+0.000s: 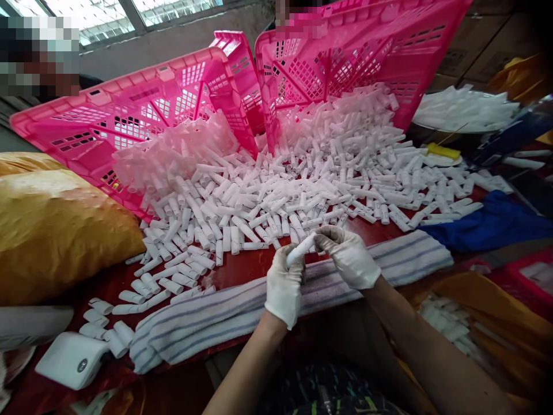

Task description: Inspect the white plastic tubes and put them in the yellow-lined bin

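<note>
1. Tube [301, 249]: white, held between the two hands, over the near part of the red table [246, 270].
2. Long axis: slanted. Near end sits in the left hand [284, 287]; far end points forward and rightward, to the fingers of the right hand [349, 257]. Tilt from level: cannot tell.
3. Left hand: white glove, fingers curled round the tube's near end, clamped on it. Forearm reaches forward from the person's body.
4. Right hand: white glove, fingertips dirty, bent inward and pinching the tube's far end. Forearm slants in from the right.
5. Hands near each other, palms apart, linked by the tube.
6. Striped towel [194, 323] runs beneath both hands and out to either side.
7. Beyond the hands: pile [276, 199] of similar tubes, partly inside two pink crates [147, 95].
8. Left of the hands: yellow sack [56, 225]; nearer, white box [69, 362]. Right: blue cloth [492, 222].
</note>
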`<state>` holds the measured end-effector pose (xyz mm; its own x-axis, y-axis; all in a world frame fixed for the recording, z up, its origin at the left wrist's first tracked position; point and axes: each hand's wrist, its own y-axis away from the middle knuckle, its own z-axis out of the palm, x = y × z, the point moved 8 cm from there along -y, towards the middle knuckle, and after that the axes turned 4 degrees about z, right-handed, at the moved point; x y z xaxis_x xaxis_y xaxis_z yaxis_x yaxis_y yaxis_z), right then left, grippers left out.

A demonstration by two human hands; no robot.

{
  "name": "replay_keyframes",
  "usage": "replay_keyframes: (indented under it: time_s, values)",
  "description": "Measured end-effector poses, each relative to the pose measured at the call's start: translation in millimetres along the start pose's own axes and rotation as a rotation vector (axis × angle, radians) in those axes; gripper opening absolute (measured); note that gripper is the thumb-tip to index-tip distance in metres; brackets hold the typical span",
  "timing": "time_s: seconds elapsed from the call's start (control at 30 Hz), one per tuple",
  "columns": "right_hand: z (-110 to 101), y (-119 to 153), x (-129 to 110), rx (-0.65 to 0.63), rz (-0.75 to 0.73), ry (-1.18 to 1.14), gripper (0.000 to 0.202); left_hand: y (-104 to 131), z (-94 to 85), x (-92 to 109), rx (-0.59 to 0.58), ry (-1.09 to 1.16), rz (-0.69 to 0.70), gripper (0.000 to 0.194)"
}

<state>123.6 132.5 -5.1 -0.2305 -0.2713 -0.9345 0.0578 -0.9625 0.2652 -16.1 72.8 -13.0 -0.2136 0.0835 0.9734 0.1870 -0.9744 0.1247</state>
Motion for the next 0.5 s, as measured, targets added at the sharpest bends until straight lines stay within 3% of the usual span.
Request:
replay_keyframes:
  time_s: [0.13, 0.2, 0.27, 0.4, 0.5]
  values:
    - [5, 2, -15, -0.064, -0.114, 0.057, 0.039, 5, 16.6, -5, -0.213, 0.315, -0.256, 0.043]
    - [8, 3, -22, -0.104, -0.167, 0.076, 0.035, 8, 18.6, -7, -0.259, 0.328, -0.304, 0.043]
    - [7, 3, -21, -0.115, -0.137, 0.064, 0.036, 5, 6.7, -5, -0.156, 0.151, -0.183, 0.038]
    - [8, 4, -11, -0.113, -0.032, 0.043, 0.035, 7, -15.2, 16, 0.151, -0.243, 0.231, 0.028]
    - [15, 12, -9, -0.174, -0.083, 0.143, 0.032, 8, -7.1, 13, 0.120, -0.310, 0.255, 0.022]
